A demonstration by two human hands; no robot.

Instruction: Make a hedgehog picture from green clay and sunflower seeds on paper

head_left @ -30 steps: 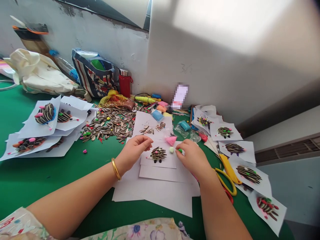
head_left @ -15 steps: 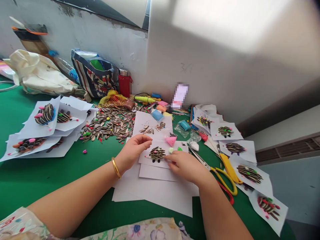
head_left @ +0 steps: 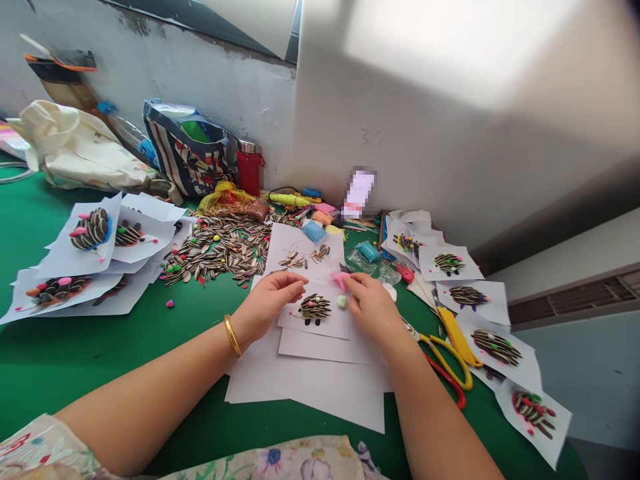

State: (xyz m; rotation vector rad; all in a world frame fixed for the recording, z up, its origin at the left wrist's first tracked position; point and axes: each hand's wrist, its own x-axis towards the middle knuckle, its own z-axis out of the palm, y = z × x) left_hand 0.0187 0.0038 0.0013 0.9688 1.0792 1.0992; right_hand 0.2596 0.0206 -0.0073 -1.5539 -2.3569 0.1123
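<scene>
My right hand [head_left: 373, 303] pinches a lump of pink clay [head_left: 339, 277] between thumb and fingertips. Just below it is a small pale green clay ball [head_left: 343, 302]. A hedgehog figure [head_left: 315, 308] of striped sunflower seeds, with pink and pale dots and black feet, lies on a white sheet [head_left: 330, 330] between my hands. My left hand [head_left: 273, 300] is at the sheet's upper left, its thumb and fingers pressed together; what they hold, if anything, is too small to see. Behind is another sheet [head_left: 280, 237] with loose seeds and shells.
Sunflower seeds [head_left: 225, 247] are heaped at the back left. Finished seed pictures [head_left: 90, 230] are stacked on the left, others [head_left: 497, 347] along the right. Yellow-and-red-handled scissors [head_left: 450, 360] and a yellow cutter [head_left: 457, 337] lie right of my right hand. Blue clay [head_left: 314, 231] sits behind.
My right hand has moved up from beside the hedgehog figure to the pink clay and now pinches it. My left hand has barely moved.
</scene>
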